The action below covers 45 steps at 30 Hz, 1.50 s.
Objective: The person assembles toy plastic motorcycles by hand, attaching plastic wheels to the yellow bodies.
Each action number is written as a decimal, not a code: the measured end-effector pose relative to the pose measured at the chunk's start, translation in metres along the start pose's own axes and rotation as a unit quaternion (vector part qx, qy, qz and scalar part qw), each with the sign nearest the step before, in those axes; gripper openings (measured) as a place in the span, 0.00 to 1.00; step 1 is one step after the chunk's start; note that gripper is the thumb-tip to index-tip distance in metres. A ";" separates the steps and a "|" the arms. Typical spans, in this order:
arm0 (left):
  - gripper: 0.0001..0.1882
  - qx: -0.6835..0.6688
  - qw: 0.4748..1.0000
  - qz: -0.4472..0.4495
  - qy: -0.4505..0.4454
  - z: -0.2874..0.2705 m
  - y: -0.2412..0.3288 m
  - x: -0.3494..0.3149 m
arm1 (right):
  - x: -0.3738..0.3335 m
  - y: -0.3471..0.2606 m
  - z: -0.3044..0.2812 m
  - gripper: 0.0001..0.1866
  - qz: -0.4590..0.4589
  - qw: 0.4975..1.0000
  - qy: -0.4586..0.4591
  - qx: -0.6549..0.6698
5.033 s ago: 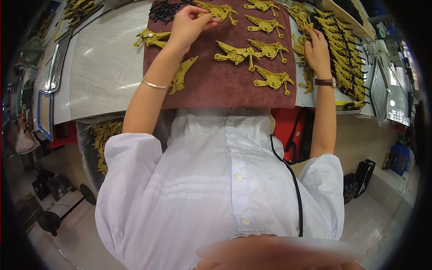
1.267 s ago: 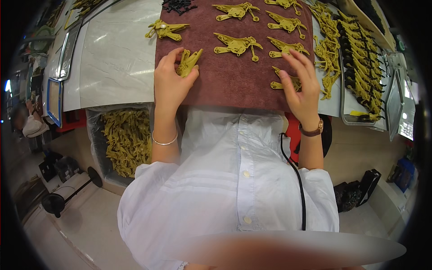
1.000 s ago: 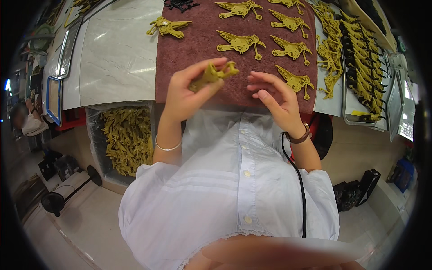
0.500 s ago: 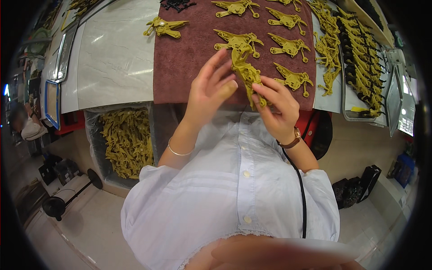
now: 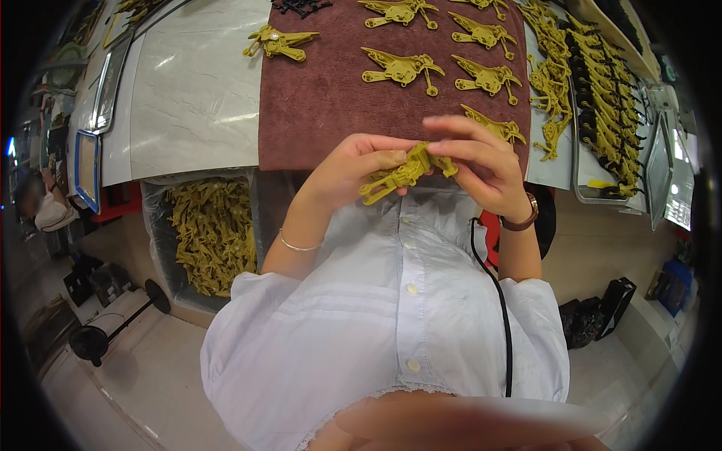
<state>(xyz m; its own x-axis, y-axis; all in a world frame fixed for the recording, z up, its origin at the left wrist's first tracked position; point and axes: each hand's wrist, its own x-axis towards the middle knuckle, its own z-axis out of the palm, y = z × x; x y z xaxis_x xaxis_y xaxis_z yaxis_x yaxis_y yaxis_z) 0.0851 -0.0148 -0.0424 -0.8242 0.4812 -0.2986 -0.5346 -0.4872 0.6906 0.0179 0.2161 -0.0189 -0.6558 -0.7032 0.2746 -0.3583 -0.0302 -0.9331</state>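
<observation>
You have one yellow-green part (image 5: 410,171) up between your two hands, above the near edge of the reddish-brown cloth (image 5: 323,113). Your left hand (image 5: 347,169) pinches its left portion between thumb and fingers. Your right hand (image 5: 489,165) is half curled at the part's right end, fingertips touching it; you cannot tell from this view whether they grip it.

Seven more parts of the same colour lie on the cloth, apart from one another. One is alone at the far left (image 5: 278,43). Two make a middle column (image 5: 402,69), one farther than the other. Four run down the right side (image 5: 487,77); the farthest is cut off by the picture's edge, and your right hand partly covers the nearest. One cluster of small black pieces (image 5: 301,6) sits at the cloth's far left, too tangled to count.

Right of the cloth, you have one loose heap of yellow-green parts (image 5: 553,86), overlapping past counting, and beside it one tray (image 5: 602,200) packed with yellow-green and black pieces. Below the table (image 5: 192,98) on your left stands one plastic-lined bin (image 5: 156,225), filled with yellow-green parts too many to count.
</observation>
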 end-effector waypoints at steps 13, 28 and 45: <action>0.21 0.128 0.950 0.198 0.205 -0.017 -0.008 0.001 | -0.014 0.043 0.058 0.14 -0.131 0.956 0.081 -0.251; 0.13 0.202 0.881 0.263 0.337 0.004 -0.030 0.024 | -0.010 0.043 0.072 0.24 -0.151 0.923 0.151 -0.321; 0.20 0.131 0.898 0.262 0.328 0.007 -0.033 0.030 | -0.012 0.045 0.072 0.14 -0.069 0.953 0.216 -0.200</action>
<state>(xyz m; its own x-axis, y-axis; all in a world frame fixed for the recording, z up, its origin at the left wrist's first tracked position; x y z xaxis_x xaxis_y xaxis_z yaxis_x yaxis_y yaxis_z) 0.0797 0.0210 -0.0694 -0.9285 -0.3388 -0.1519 -0.0501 -0.2912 0.9553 0.0570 0.1719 -0.0811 -0.7659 -0.3522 0.5379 -0.6283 0.2323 -0.7425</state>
